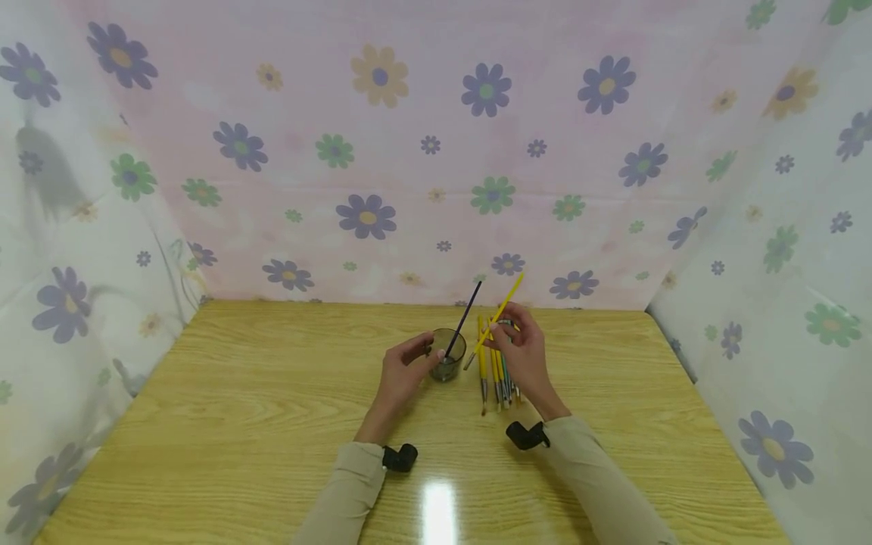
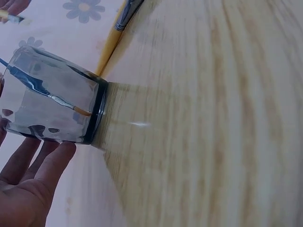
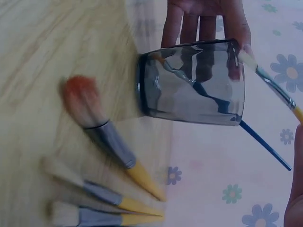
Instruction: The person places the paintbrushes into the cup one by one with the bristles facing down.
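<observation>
the wood-grain worktop (image 1: 272, 386) spread widest. the left grip (image 1: 403, 372), partly curled, held an upright smoky glass (image 1: 456, 359) standing there; the right grip (image 1: 524, 352), thumb and fingers nearly together, pinched a yellow brush (image 1: 509, 300), tilted bristles-down near the glass. rightward lay several brushes (image 1: 483, 369); inside the glass leaned a dark blue brush (image 1: 468, 309).

The glass (image 1: 451, 368), with 1 dark brush (image 1: 466, 314) leaned inside, is gripped by the left hand (image 1: 402, 371); 1 yellow brush (image 1: 507, 300) is pinched by the right hand (image 1: 523, 354); other brushes (image 1: 495, 371) are laid right of the glass.
</observation>
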`<state>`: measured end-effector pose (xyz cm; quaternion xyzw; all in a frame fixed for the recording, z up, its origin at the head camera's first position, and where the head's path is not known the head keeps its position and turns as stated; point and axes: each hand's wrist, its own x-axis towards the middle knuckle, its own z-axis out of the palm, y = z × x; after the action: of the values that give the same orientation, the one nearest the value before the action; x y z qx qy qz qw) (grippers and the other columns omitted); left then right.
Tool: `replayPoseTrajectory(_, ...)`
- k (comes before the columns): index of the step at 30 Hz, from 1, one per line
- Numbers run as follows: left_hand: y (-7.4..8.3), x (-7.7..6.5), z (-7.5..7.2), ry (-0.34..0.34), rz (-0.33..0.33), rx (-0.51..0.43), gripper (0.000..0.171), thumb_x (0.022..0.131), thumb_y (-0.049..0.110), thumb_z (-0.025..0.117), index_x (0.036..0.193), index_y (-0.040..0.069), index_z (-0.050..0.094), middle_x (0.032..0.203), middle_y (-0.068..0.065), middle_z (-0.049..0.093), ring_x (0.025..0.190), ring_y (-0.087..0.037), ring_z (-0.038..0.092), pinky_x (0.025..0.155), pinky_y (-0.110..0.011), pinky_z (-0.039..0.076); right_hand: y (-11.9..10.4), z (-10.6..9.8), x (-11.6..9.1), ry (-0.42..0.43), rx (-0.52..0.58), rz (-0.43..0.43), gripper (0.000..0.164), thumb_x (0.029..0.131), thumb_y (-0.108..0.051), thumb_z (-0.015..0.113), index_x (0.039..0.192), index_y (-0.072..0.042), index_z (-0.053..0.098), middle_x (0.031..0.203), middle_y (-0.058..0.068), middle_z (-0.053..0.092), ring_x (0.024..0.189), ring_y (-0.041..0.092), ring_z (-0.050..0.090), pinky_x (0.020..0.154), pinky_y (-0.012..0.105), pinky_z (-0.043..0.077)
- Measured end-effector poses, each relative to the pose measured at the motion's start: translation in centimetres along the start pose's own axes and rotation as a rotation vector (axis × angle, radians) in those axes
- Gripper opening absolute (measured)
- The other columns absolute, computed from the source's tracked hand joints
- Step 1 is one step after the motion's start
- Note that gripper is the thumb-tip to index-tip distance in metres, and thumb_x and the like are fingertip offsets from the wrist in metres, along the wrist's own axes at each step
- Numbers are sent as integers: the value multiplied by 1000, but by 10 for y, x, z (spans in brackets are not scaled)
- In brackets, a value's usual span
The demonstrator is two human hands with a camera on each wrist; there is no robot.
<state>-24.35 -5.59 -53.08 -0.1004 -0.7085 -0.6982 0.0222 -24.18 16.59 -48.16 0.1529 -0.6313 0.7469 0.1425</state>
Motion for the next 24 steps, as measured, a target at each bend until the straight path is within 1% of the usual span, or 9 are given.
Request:
replayPoseTrajectory(4,-1,1,1,12,1,2,48,94,16,76,137,1,64,137,-21,63,128,-36,59,106,-52,49,2,8,5,45,-15,-104,26,98,9,60,122,0,57,108,11,57,92,15,68,75,29,63)
replayPoseTrajectory(6,-1,1,2,21,-1,6,47,94,15,76,136,1,64,137,-21,63,128,-37,59,106,-53,49,4,11,6,60,-36,-144,26,97,11,60,122,6,55,108,11,57,91,15,67,74,29,63)
replayPoseTrajectory(8,1,1,2,29,-3,5,45,94,13,76,135,0,64,136,-23,63,128,-39,59,106,-54,49,4,14,7,72,-63,-169,27,97,10,60,123,10,53,108,16,56,90,13,67,73,29,63)
replayPoseTrajectory(10,2,2,3,34,-6,8,44,94,11,75,135,0,64,136,-25,62,128,-42,58,106,-56,48,5,15,8,85,-77,-180,28,98,9,60,124,11,52,109,22,54,89,13,66,73,29,63)
replayPoseTrajectory(14,2,2,4,40,-3,22,43,94,7,74,134,-2,64,135,-29,61,127,-46,57,106,-58,47,4,17,11,101,-65,-192,25,99,8,59,123,8,53,111,30,51,87,14,66,73,27,63)
replayPoseTrajectory(17,2,3,5,43,9,24,42,93,8,75,133,-2,65,134,-29,62,125,-45,58,106,-58,48,5,19,12,100,-52,-206,26,98,9,59,122,10,52,111,31,50,87,14,66,73,26,62)
replayPoseTrajectory(20,1,3,4,42,16,23,44,93,12,76,133,-1,66,133,-26,64,124,-43,59,105,-57,48,10,22,13,101,-68,-211,28,97,11,59,123,14,51,109,32,51,88,14,66,73,26,62)
replayPoseTrajectory(22,0,3,3,37,22,40,45,93,15,77,134,0,65,133,-24,64,124,-39,60,106,-56,48,14,24,12,105,-92,-198,28,97,11,60,124,14,51,108,32,52,89,14,65,72,29,63)
replayPoseTrajectory(24,0,2,2,27,24,61,47,94,18,76,136,1,64,135,-22,64,125,-36,60,106,-55,49,18,26,11,107,-115,-172,28,97,11,60,124,13,52,107,34,53,90,17,66,73,37,64)
